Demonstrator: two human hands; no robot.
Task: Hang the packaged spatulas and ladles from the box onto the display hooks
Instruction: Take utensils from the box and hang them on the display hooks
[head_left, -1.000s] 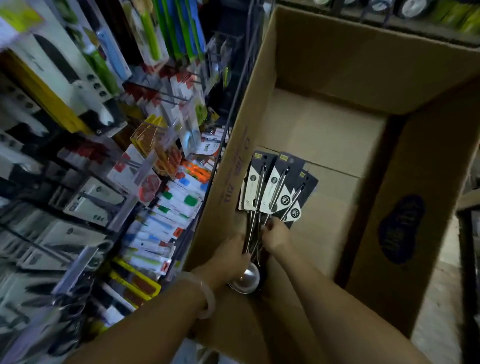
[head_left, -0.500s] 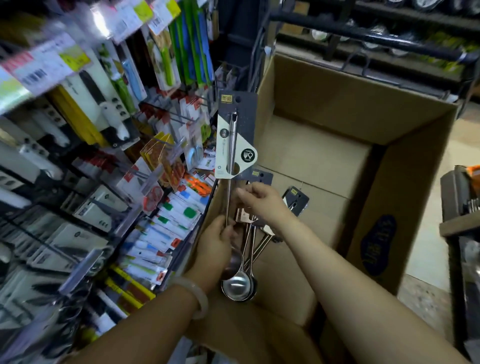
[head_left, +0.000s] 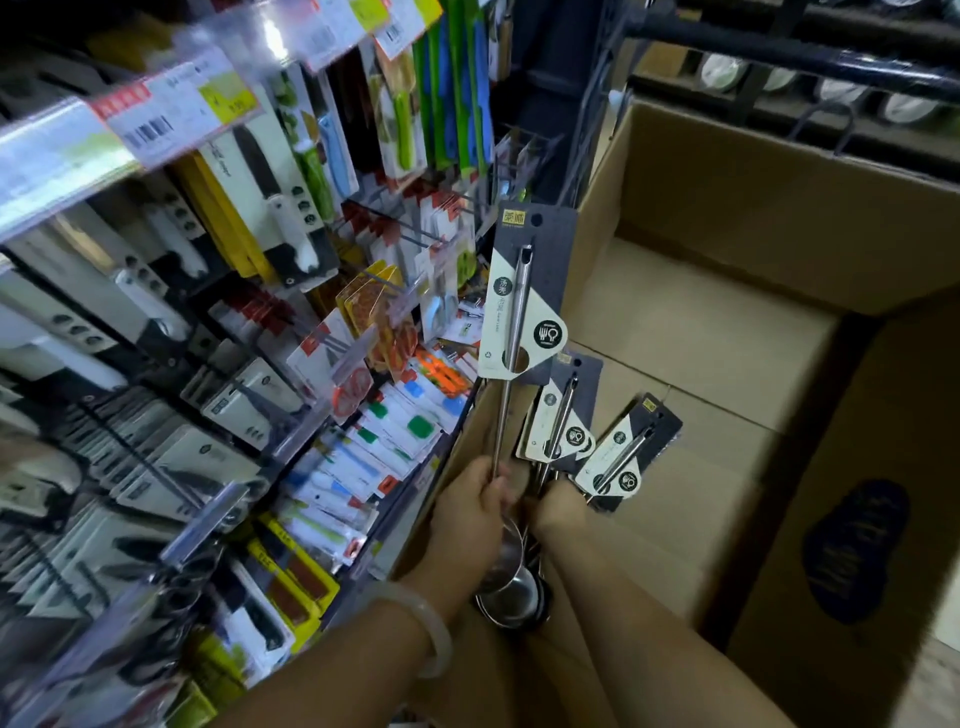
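My left hand (head_left: 470, 506) grips the steel stem of one packaged ladle (head_left: 524, 296), which stands upright with its grey-and-white card at the top, beside the box's left wall. My right hand (head_left: 558, 506) holds the stems of the other ladles (head_left: 563, 415), whose cards fan out low inside the large cardboard box (head_left: 727, 332). Their steel bowls (head_left: 511, 590) hang bunched below both hands. The display hooks (head_left: 395, 234) on the left rack are full of carded kitchen tools.
The rack on the left holds packaged knives (head_left: 270, 192), peelers and colourful utensils, with price tags (head_left: 171, 111) along a shelf edge. A dark metal rail (head_left: 779, 49) runs behind the box. The box's right flap (head_left: 857, 519) stands tall.
The upright ladle has risen a little and come nearer the rack. My right hand dropped from the cards down to the stems of the ladles left in the box.
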